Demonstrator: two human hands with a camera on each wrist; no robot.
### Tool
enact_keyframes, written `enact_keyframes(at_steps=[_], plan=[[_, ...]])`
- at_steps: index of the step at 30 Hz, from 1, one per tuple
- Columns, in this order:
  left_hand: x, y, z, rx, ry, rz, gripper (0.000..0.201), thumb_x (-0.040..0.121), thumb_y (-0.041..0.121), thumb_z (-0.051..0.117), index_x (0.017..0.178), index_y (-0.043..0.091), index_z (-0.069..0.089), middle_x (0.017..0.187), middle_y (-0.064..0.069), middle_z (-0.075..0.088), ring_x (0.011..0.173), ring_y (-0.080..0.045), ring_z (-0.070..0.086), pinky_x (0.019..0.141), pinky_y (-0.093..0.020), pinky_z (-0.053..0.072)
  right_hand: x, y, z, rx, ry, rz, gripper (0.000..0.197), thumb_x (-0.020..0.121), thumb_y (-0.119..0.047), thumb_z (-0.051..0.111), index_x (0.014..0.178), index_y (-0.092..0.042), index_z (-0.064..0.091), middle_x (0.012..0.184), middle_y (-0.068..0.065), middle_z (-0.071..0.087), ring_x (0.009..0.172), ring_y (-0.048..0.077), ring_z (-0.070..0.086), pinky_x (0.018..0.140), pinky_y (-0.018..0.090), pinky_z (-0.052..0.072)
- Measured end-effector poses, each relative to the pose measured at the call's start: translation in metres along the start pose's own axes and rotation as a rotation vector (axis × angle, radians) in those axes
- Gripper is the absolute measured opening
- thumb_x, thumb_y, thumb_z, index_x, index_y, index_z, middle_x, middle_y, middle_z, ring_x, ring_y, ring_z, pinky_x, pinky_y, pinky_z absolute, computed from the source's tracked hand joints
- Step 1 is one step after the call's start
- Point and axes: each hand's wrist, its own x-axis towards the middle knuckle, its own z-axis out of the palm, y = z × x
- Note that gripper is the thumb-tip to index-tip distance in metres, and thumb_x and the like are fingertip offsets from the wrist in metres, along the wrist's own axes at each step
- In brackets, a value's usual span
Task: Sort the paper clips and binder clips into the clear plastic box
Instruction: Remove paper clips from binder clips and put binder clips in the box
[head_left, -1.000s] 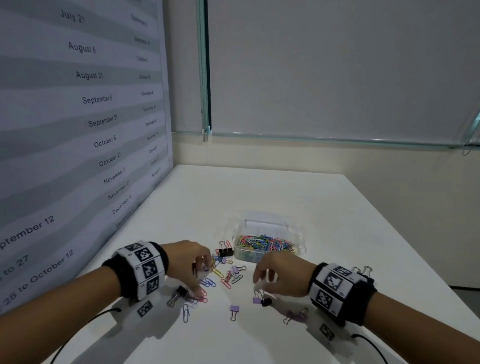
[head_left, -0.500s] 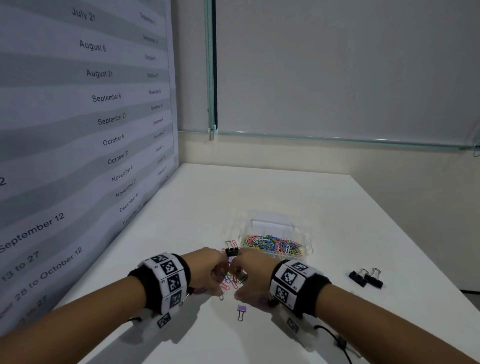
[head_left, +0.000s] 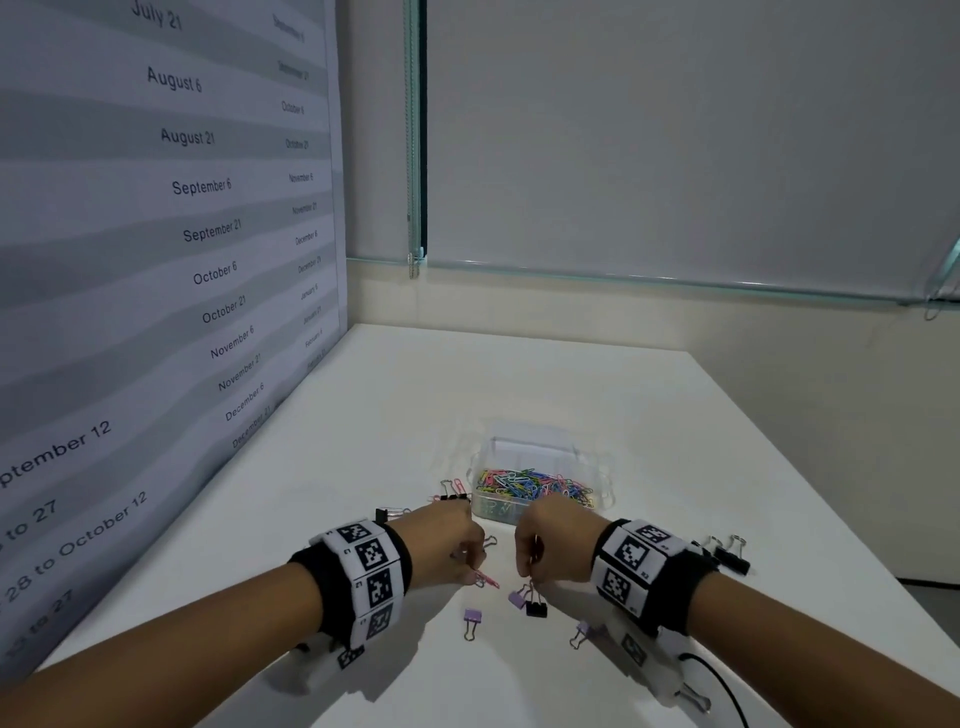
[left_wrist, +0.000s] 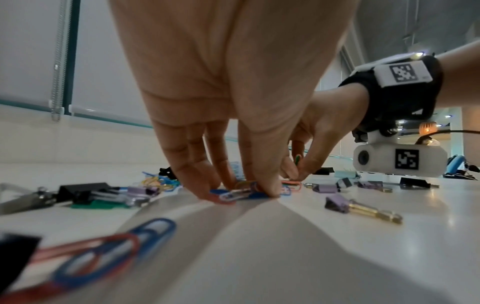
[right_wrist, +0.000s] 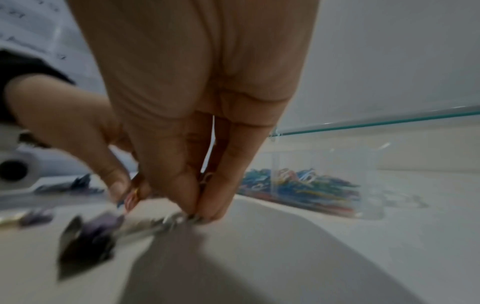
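Office: wall date chart (head_left: 156, 234), roller blind (head_left: 675, 130).

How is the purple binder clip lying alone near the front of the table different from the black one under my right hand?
The purple binder clip is lilac; the black binder clip is black. The purple one lies free on the table, touched by nothing; the black one hangs by its wire handle from the right hand. The purple one sits nearer the left hand. Both have wire handles and look similar in size.

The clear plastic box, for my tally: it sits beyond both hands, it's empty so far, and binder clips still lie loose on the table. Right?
Not quite: the clear plastic box is not empty; the head view shows it holding many coloured paper clips. It does sit beyond both hands, and binder clips still lie loose on the table.
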Motion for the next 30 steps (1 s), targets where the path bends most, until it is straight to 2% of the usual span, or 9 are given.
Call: enact_keyframes(at_steps=[3,8,10,13,16,18,21,24,30], plan=[[0.005,0.001,-0.001,0.023,-0.034,-0.035,0.02,0.087,0.017,0.058,0.103,0.007,0.065,0.112,-0.01,0.063,0.103,-0.021,0.057,0.076,-0.023,0.037,-0.004,0.011,-0.012,0.059,0.096,0.004,0.013,0.072,-0.005,0.066,0.081,-0.009,0.074,0.086,0.007,0.075,0.072,0.012,0.064,0.071,0.018,0.049],[0.01,0.0,-0.005,-0.044,-0.025,-0.044,0.022,0.09,0.013,0.054,0.109,0.007,0.063,0.113,-0.01,0.065,0.105,-0.023,0.058,0.076,-0.021,0.037,-0.004,0.04,-0.038,0.278,0.391,0.123,0.015,0.074,-0.01,0.07,0.089,-0.015,0.072,0.078,0.002,0.071,0.065,0.006,0.062,0.074,0.02,0.052],[0.013,0.002,-0.011,-0.079,0.02,-0.047,0.023,0.09,0.014,0.052,0.109,0.008,0.064,0.111,-0.01,0.066,0.098,-0.021,0.059,0.075,-0.021,0.038,-0.003,0.051,-0.04,0.417,0.432,0.172,0.011,0.079,-0.009,0.069,0.089,-0.013,0.07,0.075,0.004,0.069,0.055,0.001,0.063,0.07,0.022,0.057],[0.023,0.004,-0.024,-0.181,0.124,-0.049,0.019,0.091,0.015,0.054,0.105,0.01,0.066,0.102,-0.009,0.067,0.07,-0.01,0.053,0.064,-0.017,0.04,0.001,0.062,-0.038,0.595,0.468,0.228,0.013,0.087,-0.005,0.057,0.094,-0.002,0.068,0.08,0.011,0.07,0.051,0.006,0.065,0.063,0.019,0.058],[0.038,0.009,-0.038,-0.315,0.234,-0.076,0.017,0.091,0.019,0.058,0.103,0.011,0.067,0.09,-0.006,0.063,0.058,0.001,0.046,0.053,-0.009,0.04,0.008,0.069,-0.037,0.592,0.435,0.294,0.025,0.095,-0.011,0.045,0.106,0.0,0.064,0.09,0.009,0.068,0.066,0.019,0.066,0.076,0.033,0.059],[0.05,0.013,-0.044,-0.354,0.298,-0.089,0.017,0.09,0.021,0.059,0.102,0.014,0.068,0.093,-0.005,0.066,0.06,0.002,0.048,0.065,-0.016,0.042,0.01,0.069,-0.037,0.49,0.387,0.311,0.03,0.097,-0.016,0.04,0.114,-0.003,0.061,0.102,0.009,0.066,0.082,0.022,0.063,0.088,0.041,0.054],[0.062,0.019,-0.045,-0.393,0.341,-0.118,0.019,0.089,0.023,0.06,0.107,0.016,0.066,0.099,-0.006,0.067,0.07,-0.01,0.055,0.074,-0.025,0.044,0.007,0.062,-0.038,0.299,0.345,0.271,0.031,0.098,-0.017,0.037,0.119,-0.012,0.059,0.121,0.009,0.061,0.086,0.016,0.053,0.087,0.034,0.047],[0.067,0.022,-0.042,-0.428,0.387,-0.157,0.023,0.088,0.022,0.061,0.11,0.016,0.06,0.1,-0.006,0.065,0.079,-0.017,0.055,0.077,-0.028,0.046,0.002,0.054,-0.037,0.26,0.348,0.222,0.028,0.095,-0.014,0.041,0.11,-0.015,0.064,0.117,0.007,0.064,0.082,0.019,0.057,0.073,0.023,0.038],[0.064,0.011,-0.04,-0.505,0.394,-0.212,0.014,0.086,0.008,0.061,0.099,0.01,0.065,0.089,-0.01,0.065,0.064,-0.016,0.054,0.077,-0.034,0.054,-0.005,0.031,-0.028,0.159,0.305,0.083,0.022,0.086,-0.009,0.05,0.096,-0.012,0.07,0.101,0.005,0.071,0.074,0.008,0.05,0.06,0.01,0.034]])
